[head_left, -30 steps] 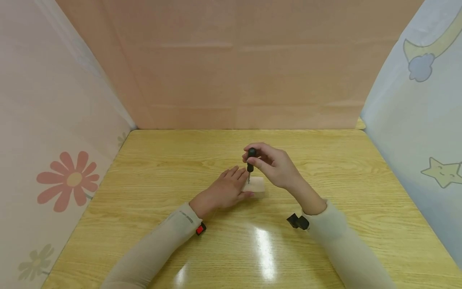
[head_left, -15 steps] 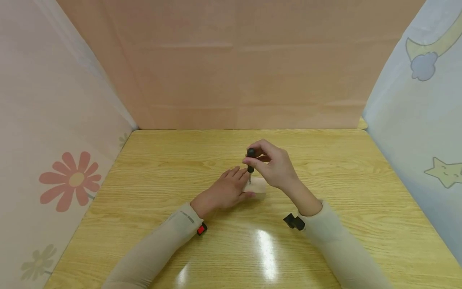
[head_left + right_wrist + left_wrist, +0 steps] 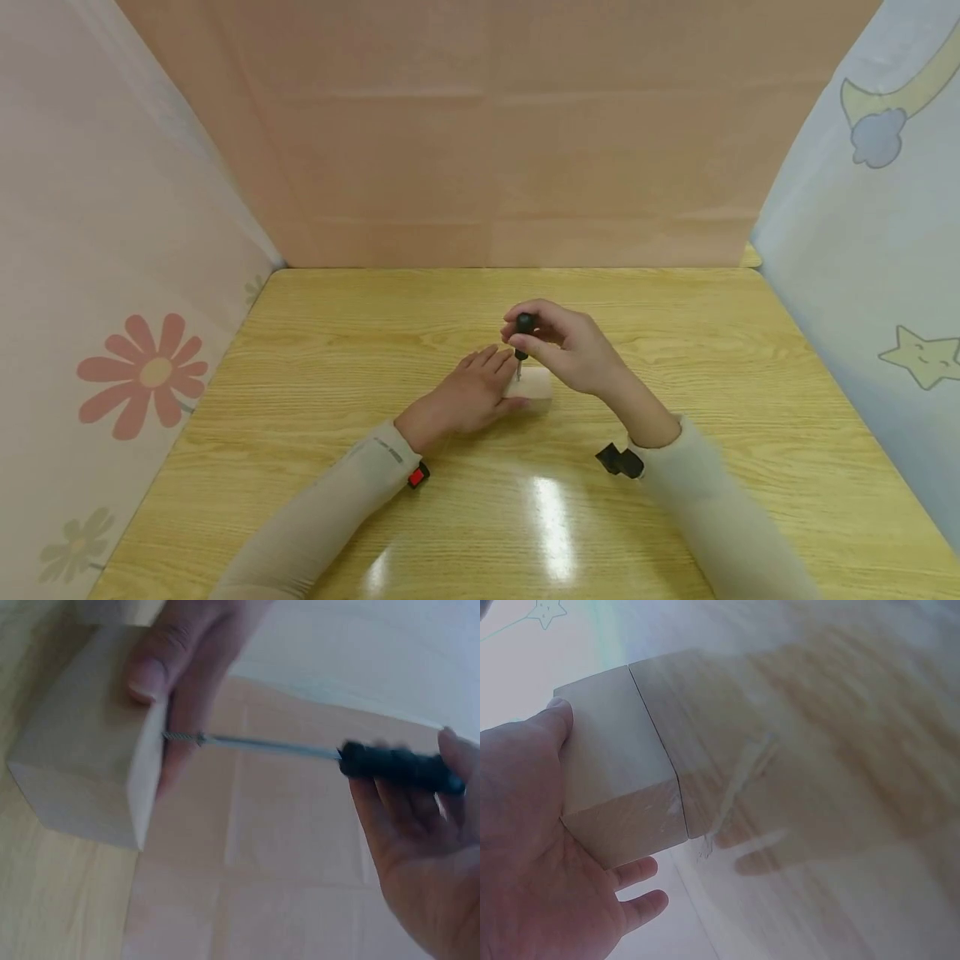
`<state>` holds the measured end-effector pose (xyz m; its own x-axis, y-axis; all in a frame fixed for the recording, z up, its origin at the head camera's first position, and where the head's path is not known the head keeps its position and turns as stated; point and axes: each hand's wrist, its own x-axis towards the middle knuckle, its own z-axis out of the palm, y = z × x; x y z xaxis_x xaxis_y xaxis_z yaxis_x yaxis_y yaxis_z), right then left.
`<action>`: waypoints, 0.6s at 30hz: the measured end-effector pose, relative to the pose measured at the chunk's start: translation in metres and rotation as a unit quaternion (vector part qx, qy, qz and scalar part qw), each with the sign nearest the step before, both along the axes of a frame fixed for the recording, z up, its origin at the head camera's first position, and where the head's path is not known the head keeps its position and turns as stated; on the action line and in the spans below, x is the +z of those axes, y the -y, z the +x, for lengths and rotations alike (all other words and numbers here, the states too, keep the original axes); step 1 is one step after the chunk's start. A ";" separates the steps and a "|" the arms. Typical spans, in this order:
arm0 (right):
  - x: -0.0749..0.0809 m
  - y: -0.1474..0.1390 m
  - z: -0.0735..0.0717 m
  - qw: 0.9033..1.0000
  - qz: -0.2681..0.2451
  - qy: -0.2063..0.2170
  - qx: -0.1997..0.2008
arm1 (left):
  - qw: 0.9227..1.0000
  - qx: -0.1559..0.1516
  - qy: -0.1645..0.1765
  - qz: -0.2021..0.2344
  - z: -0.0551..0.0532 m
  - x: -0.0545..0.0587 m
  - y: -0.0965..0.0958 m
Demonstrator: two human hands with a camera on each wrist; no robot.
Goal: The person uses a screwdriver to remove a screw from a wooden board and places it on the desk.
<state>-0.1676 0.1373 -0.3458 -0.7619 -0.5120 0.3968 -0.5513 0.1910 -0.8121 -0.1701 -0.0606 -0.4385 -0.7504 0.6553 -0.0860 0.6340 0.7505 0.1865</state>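
Note:
A pale wooden block (image 3: 534, 383) lies on the table, its grain and flat faces plain in the left wrist view. My left hand (image 3: 468, 396) holds it from the left side, thumb along the near face and fingers on the far side. A screw (image 3: 182, 736) stands upright in the block's top, part of its thread showing. My right hand (image 3: 573, 348) grips the black handle of a screwdriver (image 3: 522, 332) between thumb and fingers. The screwdriver stands nearly upright above the block, its metal shaft (image 3: 270, 746) meeting the screw head.
The wood-grain table (image 3: 337, 333) extends around both hands. A plain pinkish-orange sheet (image 3: 480, 150) closes off the back. Printed sheets stand on both sides, with a red flower (image 3: 155, 372) at left and a yellow star (image 3: 918, 358) at right.
My right hand's fingers have shifted around the screwdriver handle, and the wrist swung a little left, then back right. The left hand and the block have stayed in place.

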 end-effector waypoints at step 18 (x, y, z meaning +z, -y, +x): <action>-0.008 0.008 0.009 0.995 -0.030 -0.058 -0.073 | 1.000 0.003 0.004 -0.005 0.000 0.001 -0.001</action>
